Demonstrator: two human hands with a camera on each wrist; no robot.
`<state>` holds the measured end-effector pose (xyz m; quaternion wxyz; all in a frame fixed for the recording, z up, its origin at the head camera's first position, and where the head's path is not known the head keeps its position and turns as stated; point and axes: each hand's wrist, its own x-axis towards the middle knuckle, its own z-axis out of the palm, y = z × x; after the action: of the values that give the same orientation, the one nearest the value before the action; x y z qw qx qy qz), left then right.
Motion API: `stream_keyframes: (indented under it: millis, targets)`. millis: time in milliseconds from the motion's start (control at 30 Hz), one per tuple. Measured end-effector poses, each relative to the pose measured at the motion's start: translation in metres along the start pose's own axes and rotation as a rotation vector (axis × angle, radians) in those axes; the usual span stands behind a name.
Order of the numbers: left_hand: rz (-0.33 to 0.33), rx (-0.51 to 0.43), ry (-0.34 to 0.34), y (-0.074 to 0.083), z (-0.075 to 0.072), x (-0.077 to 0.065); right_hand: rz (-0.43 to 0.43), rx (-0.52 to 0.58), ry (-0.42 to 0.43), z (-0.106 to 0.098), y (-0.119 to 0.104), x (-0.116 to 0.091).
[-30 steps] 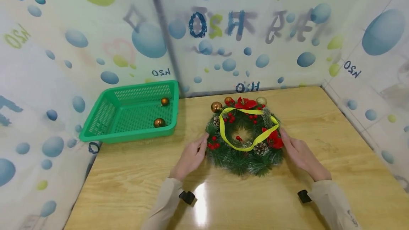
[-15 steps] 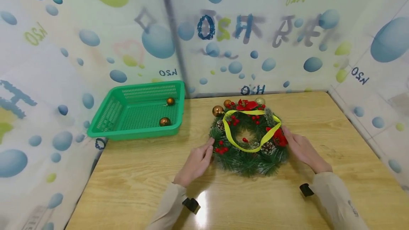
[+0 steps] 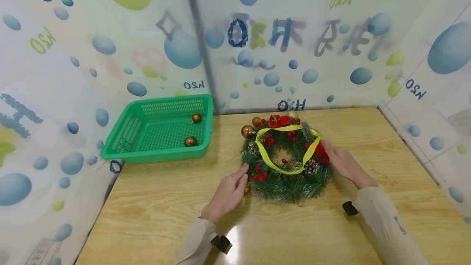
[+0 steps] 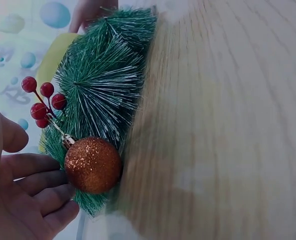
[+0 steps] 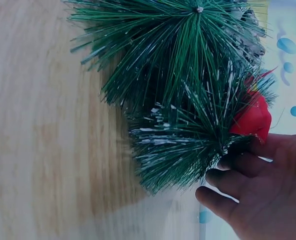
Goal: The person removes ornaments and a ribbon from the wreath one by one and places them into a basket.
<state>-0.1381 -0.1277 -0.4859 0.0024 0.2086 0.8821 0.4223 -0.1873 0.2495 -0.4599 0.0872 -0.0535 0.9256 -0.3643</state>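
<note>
A green Christmas wreath [image 3: 290, 189] lies on the table, trimmed with red flowers, red berries, pine cones and baubles. A yellow ribbon [image 3: 268, 160] loops over its top. My left hand [image 3: 227, 194] is at the wreath's left side, its fingers against the greenery. In the left wrist view those fingers lie right beside a glittery copper bauble [image 4: 93, 165], with the thumb apart. At the opposite side, my right hand [image 3: 347, 166] touches the wreath's edge near a red flower [image 5: 253, 120]. Its fingertips reach under the needles, the thumb standing off.
A green plastic basket [image 3: 162, 156] stands at the back left of the wooden table [image 3: 154, 216], holding two copper baubles [image 3: 191, 141]. Behind the table hangs a patterned wall covering [image 3: 235, 77].
The wreath has turned counterclockwise between my hands: its top flower and baubles shifted left, the left berries toward me. A copper bauble now shows beside my left hand. The head view shifted slightly.
</note>
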Motion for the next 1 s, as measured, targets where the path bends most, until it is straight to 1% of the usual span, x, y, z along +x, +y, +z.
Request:
stream_keyframes:
  millis: [200,267,333,500,633,767,867,1000]
  targets:
    - [-0.031,-0.037,-0.030,0.005,0.001,-0.003,-0.036,0.001,-0.020,-0.003,0.001,0.004]
    - [-0.028,-0.038,-0.031,0.006,0.001,-0.004,-0.052,0.013,-0.028,-0.004,0.003,0.006]
    - [-0.011,-0.031,-0.022,0.007,0.002,-0.005,-0.065,0.025,-0.037,-0.005,0.004,0.008]
    - [0.012,-0.014,-0.019,0.008,0.006,-0.009,-0.070,0.046,-0.052,-0.006,0.006,0.012]
    - [0.006,-0.013,-0.023,0.009,0.009,-0.011,-0.065,0.048,-0.055,-0.008,0.007,0.013]
    - [-0.006,-0.031,-0.026,0.010,0.011,-0.013,-0.064,0.052,-0.049,-0.007,0.008,0.013]
    - [-0.008,-0.050,-0.017,0.009,0.012,-0.014,-0.068,0.059,-0.040,-0.007,0.008,0.013]
    - [-0.006,-0.066,0.024,0.005,0.012,-0.017,-0.080,0.052,-0.019,-0.006,0.009,0.009]
